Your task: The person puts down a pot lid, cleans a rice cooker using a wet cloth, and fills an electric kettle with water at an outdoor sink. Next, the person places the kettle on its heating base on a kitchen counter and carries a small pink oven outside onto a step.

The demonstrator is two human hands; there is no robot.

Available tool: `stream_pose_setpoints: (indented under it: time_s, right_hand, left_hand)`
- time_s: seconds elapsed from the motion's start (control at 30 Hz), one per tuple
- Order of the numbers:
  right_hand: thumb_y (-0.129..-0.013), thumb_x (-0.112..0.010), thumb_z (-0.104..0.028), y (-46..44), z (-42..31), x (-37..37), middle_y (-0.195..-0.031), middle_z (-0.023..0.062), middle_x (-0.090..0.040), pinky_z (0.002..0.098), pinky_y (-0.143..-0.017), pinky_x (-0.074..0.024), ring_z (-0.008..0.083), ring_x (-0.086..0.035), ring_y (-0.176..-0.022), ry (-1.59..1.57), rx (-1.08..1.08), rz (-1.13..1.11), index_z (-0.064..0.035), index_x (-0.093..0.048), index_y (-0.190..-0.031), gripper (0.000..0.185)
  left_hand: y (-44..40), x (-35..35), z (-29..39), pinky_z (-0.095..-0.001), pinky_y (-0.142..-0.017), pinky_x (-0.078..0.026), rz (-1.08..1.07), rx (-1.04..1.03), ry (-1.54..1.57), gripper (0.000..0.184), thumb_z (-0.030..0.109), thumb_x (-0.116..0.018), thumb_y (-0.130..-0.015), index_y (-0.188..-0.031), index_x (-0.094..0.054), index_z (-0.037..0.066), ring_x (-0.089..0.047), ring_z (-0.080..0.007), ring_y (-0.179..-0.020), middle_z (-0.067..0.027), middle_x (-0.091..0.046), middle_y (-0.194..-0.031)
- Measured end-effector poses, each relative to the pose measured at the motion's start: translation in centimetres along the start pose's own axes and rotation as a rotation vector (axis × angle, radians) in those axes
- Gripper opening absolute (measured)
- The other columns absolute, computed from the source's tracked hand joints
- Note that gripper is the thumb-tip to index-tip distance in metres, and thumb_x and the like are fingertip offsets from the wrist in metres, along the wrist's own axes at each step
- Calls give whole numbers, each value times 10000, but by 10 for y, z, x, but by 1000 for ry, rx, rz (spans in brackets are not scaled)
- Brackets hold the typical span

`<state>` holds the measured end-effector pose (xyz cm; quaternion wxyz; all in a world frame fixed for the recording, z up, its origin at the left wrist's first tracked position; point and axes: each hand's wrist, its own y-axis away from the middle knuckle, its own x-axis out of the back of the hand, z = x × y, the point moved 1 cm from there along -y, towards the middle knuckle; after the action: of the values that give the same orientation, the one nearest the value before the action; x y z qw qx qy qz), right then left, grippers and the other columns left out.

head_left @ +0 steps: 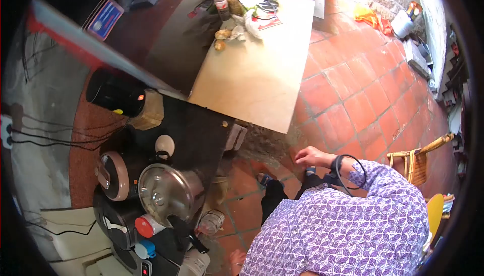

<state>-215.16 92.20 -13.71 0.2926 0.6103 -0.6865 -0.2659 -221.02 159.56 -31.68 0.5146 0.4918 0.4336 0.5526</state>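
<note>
Over on the person's left, the steel pot (171, 194) sits on the dark counter (195, 124), its black handle (189, 234) slanting away from the body of the pot, its end pointing roughly toward the left hand (237, 258). That hand is clearly the nearer one, low beside the shirt, with the pot ahead and to its left; whether its fingers are spread or curled, or hold anything, can't be told from this view. A clear jar (210, 222) shows close by, apart from it. And the right hand (312, 157)? Out in front, well apart from the pot, fingers loosely bent and released, nothing visible in them, a dark loop (365, 169) around the forearm.
</note>
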Motion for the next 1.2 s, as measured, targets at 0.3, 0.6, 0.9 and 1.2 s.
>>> stream_pose_setpoints:
  time_s: [0.3,0.6,0.9,1.2]
  right_hand:
    - [-859,-605,-188,111,120,96,-870,94,-642,244,-578,-504,148,-645,-689,-361,16,217,31,-569,-1092,322]
    - [-842,-621,-229,185,203,166,-828,73,-621,245,-591,-513,157,-654,-696,-579,97,459,18,-556,-1074,345]
    - [-834,-621,-164,157,222,215,-841,77,-616,252,-549,-526,193,-661,-676,-735,4,563,36,-538,-1096,339]
    - [-867,-591,-153,93,160,340,-854,94,-616,264,-569,-534,192,-661,-707,-684,-150,534,35,-520,-1142,341]
  left_hand:
    - [115,-245,141,-275,-354,-420,-97,-509,-476,116,183,-596,-870,-905,-541,87,-535,-150,-429,-51,-581,-618]
    - [189,-449,203,-231,-448,-444,-150,-855,-595,167,180,-584,-870,-967,-579,45,-527,-102,-517,-27,-576,-679]
    - [215,-609,265,-336,-585,-480,-82,-1299,-955,171,196,-630,-799,-930,-634,86,-618,-210,-609,-100,-639,-684]
    - [249,-787,410,-380,-651,-501,199,-1597,-764,233,173,-613,-794,-1011,-600,88,-632,-278,-713,-120,-655,-797]
